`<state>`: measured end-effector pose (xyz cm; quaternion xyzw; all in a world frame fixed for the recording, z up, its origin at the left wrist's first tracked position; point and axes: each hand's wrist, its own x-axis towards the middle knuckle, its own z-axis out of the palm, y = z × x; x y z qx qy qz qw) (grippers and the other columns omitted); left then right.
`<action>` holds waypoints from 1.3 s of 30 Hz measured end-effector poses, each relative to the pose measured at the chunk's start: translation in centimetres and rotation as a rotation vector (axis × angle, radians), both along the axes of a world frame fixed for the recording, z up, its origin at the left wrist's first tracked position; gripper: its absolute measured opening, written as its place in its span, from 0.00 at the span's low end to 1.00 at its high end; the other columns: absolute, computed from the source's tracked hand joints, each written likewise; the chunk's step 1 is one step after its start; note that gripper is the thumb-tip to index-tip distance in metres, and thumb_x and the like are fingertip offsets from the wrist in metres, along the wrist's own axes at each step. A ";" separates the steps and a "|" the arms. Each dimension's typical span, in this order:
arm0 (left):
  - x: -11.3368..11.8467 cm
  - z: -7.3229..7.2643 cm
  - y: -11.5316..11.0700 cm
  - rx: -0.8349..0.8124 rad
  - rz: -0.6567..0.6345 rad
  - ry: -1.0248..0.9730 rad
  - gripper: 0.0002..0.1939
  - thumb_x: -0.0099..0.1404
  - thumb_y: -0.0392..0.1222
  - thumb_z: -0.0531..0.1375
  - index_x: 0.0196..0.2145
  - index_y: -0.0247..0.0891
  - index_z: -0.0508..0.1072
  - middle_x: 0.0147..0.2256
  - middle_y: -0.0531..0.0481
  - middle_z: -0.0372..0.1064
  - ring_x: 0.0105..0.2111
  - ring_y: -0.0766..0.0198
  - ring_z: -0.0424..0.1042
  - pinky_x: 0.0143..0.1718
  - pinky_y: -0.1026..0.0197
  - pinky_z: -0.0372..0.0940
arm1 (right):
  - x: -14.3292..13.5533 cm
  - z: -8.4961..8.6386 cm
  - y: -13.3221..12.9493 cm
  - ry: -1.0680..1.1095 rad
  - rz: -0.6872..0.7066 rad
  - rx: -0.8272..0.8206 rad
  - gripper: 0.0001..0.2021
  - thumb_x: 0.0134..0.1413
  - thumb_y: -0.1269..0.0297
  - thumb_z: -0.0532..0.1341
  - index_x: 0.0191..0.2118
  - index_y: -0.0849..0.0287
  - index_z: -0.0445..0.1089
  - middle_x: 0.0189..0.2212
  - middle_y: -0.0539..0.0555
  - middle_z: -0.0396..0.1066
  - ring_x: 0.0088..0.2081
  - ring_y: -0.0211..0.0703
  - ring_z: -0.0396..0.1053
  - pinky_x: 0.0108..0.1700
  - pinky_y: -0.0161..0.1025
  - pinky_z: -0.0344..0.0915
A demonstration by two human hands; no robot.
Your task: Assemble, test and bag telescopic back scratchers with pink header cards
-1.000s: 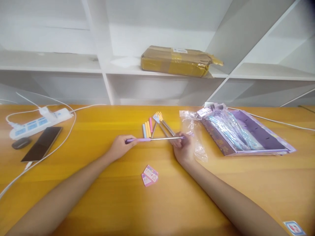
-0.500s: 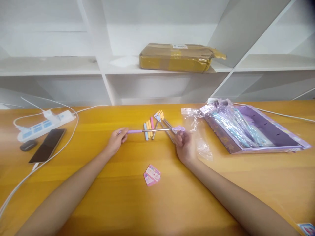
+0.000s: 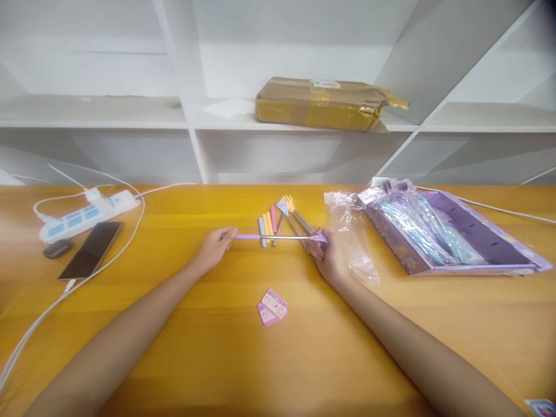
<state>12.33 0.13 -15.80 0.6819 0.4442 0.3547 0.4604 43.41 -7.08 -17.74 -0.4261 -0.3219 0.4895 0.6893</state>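
Observation:
Between my hands a purple back scratcher (image 3: 284,237) with a metal rod is held level above the table. My left hand (image 3: 215,248) is closed on its purple handle. At the other end, my right hand (image 3: 326,256) has its fingers closed round the purple claw head, which partly hides it. Just behind lie a blue claw head (image 3: 282,204) and a yellow claw head (image 3: 289,202) on metal rods. Beside them are several coloured handle tubes (image 3: 267,225) in blue, yellow and pink. Small pink cards (image 3: 273,307) lie on the table nearer to me.
A purple open box (image 3: 486,231) with plastic-wrapped items stands at right, a clear plastic bag (image 3: 362,255) beside it. At left are a power strip (image 3: 89,215), a phone (image 3: 91,250), a black earbud case (image 3: 58,248) and white cables. A taped parcel (image 3: 324,104) sits on the shelf.
The back scratcher's claw head has turned and sits further inside my right hand's fingers. The whole view has shifted slightly; the other things stay in place.

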 end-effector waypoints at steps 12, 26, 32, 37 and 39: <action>0.2 0.3 -0.6 0.002 0.137 0.108 0.29 0.70 0.58 0.55 0.16 0.41 0.60 0.16 0.54 0.56 0.18 0.66 0.56 0.24 0.62 0.51 | -1.0 0.7 -1.1 -0.167 -0.082 -0.018 0.16 0.67 0.54 0.61 0.29 0.53 0.59 0.16 0.43 0.54 0.17 0.34 0.49 0.19 0.34 0.46; 0.4 0.7 -1.0 -0.019 0.227 0.160 0.28 0.67 0.54 0.54 0.13 0.41 0.62 0.13 0.53 0.56 0.16 0.66 0.56 0.22 0.61 0.51 | -1.0 0.9 -2.5 -0.462 -0.188 0.080 0.22 0.70 0.44 0.59 0.29 0.53 0.64 0.22 0.48 0.62 0.22 0.37 0.57 0.21 0.36 0.51; 0.4 0.7 -1.2 -0.025 0.227 0.171 0.27 0.67 0.54 0.54 0.13 0.42 0.59 0.14 0.54 0.54 0.17 0.66 0.55 0.23 0.61 0.51 | -1.2 0.6 -2.8 -0.498 -0.152 0.106 0.21 0.72 0.43 0.57 0.32 0.53 0.64 0.27 0.50 0.66 0.25 0.39 0.60 0.24 0.37 0.56; 0.7 0.7 -1.9 -0.021 0.261 0.179 0.24 0.65 0.52 0.55 0.14 0.42 0.58 0.14 0.54 0.54 0.18 0.65 0.55 0.24 0.60 0.49 | -1.3 0.2 -3.0 -0.523 -0.136 0.095 0.21 0.73 0.43 0.55 0.33 0.53 0.62 0.29 0.50 0.66 0.27 0.39 0.61 0.25 0.37 0.57; 0.9 0.8 -2.3 -0.021 0.286 0.184 0.23 0.65 0.51 0.54 0.15 0.42 0.58 0.15 0.55 0.53 0.18 0.65 0.55 0.24 0.60 0.48 | -1.4 0.2 -3.2 -0.533 -0.123 0.085 0.21 0.73 0.43 0.54 0.33 0.53 0.62 0.29 0.50 0.65 0.28 0.39 0.62 0.25 0.36 0.58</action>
